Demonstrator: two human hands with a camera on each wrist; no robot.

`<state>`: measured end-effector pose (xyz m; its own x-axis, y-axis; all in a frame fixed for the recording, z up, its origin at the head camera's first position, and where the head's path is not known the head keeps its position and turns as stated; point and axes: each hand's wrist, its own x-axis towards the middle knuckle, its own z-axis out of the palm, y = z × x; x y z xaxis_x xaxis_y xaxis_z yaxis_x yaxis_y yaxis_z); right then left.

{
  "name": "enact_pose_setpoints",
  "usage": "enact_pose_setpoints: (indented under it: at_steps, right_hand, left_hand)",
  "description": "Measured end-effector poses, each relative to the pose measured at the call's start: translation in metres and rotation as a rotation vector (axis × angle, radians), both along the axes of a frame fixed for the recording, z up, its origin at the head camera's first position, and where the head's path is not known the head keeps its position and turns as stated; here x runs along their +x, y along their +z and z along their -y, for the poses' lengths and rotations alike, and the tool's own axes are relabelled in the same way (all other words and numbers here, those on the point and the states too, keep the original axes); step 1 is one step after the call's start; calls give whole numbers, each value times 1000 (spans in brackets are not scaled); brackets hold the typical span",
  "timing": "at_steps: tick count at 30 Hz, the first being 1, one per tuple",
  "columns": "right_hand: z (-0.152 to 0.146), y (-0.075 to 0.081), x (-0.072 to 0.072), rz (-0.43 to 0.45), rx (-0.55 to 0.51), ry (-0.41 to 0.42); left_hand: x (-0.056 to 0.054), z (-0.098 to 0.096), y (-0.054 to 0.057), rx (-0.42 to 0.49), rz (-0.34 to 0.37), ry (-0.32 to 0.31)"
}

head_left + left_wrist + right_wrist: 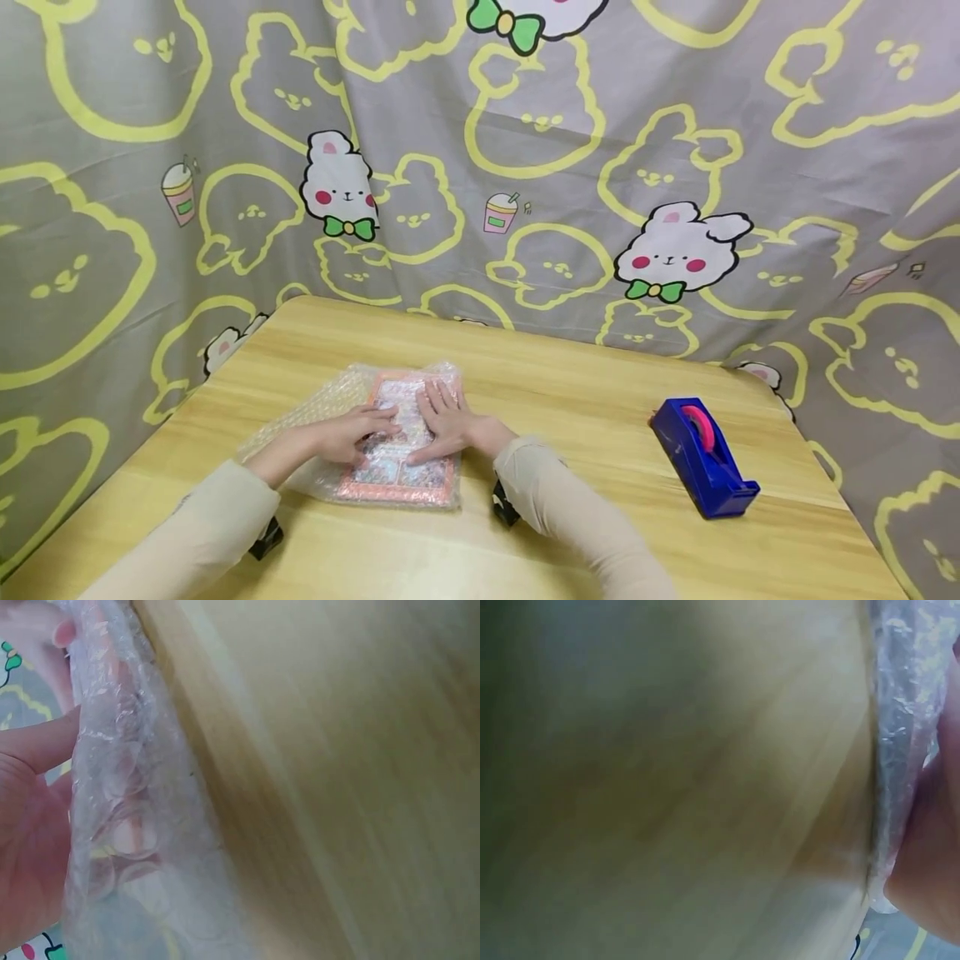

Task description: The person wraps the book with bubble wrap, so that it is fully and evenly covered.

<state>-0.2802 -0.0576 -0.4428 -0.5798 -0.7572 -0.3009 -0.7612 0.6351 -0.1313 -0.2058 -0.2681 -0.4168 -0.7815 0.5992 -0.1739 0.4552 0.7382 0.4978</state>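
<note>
A flat rectangular item [382, 477] with an orange border and a colourful printed face lies on the table inside clear bubble wrap [311, 408]. Loose wrap spreads out on its left side. My right hand [450, 425] rests flat on the wrapped face, fingers spread and pointing away from me. On the left part of the same face, my left hand [348, 435] touches the wrap with its fingers slightly bent. Close up in the left wrist view, the thumb [37, 746] meets the edge of the bubble wrap [142, 825]. The right wrist view shows the wrap's edge [900, 735] beside that hand.
A blue tape dispenser [701, 467] with a pink-cored roll stands on the right side of the wooden table [570, 400]. Behind the table and along its sides hangs a grey curtain [450, 117] printed with yellow and white cartoon animals.
</note>
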Motion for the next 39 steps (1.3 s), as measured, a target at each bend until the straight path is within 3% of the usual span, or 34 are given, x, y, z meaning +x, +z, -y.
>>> enact_pose_setpoints:
  at_steps: [5,9,17,23,27,30,36,39]
  right_hand:
    - [5,-7,7,15,2,-2]
    - [7,-6,10,13,7,-8]
    - [7,-1,5,16,-1,-6]
    - [6,-2,3,18,-5,-10]
    - [4,-1,2,5,-1,-4]
    - [2,0,2,14,-3,-10]
    - [-1,2,1,28,-10,-24]
    - [-2,2,1,24,-10,-23]
  left_hand:
    - [7,8,0,-3,-5,-43]
    - [12,12,1,-10,-25,-16]
    - [27,46,7,8,-136,158]
    - [45,78,3,10,-159,293]
    - [53,89,2,-67,-152,388]
    - [55,91,2,-87,-149,444]
    - [49,92,4,101,-135,462]
    - [46,93,12,111,-82,575]
